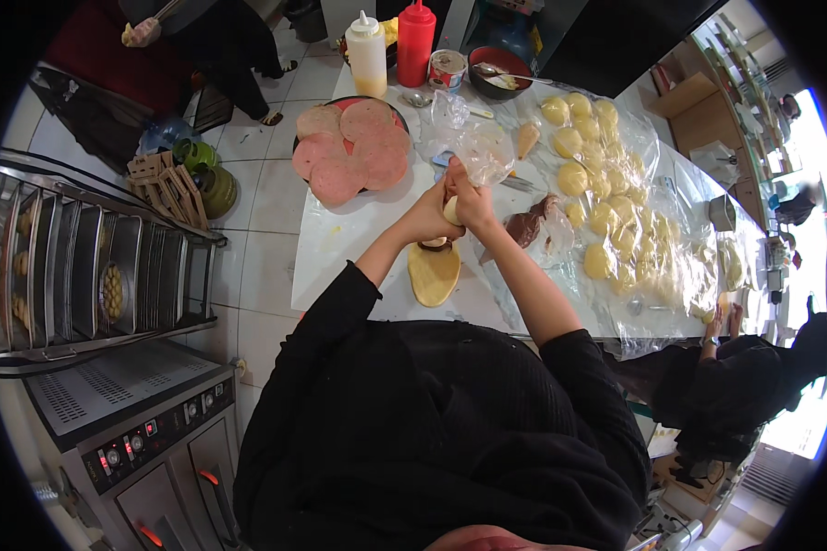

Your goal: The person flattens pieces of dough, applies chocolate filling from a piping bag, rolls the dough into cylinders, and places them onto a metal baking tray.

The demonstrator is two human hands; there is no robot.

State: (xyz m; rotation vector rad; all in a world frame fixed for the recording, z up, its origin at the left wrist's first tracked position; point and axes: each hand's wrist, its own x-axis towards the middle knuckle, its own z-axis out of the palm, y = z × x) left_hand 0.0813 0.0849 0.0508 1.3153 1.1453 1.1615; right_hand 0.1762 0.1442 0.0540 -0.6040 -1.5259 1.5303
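Both of my hands are closed around a clear plastic piping bag of pale filling point(452, 211). My left hand point(424, 217) wraps its lower part, and my right hand point(473, 200) grips it from the other side. The loose, crumpled top of the bag rises beyond my fingers. Just below my hands lies a flat oval of yellow dough point(434, 278) on the white table. Dark brown filling and a pale strip show at its far end, partly hidden by my hands. To the right rests a plastic bag of chocolate-brown filling point(523, 227).
A plate of round pink meat slices point(366, 165) stands left, near squeeze bottles point(368, 60), a can point(447, 71) and a bowl point(500, 85). Dough balls point(606, 217) lie under clear plastic at right. A co-worker point(740, 381) stands there. A tray rack point(101, 262) and oven point(142, 432) stand left.
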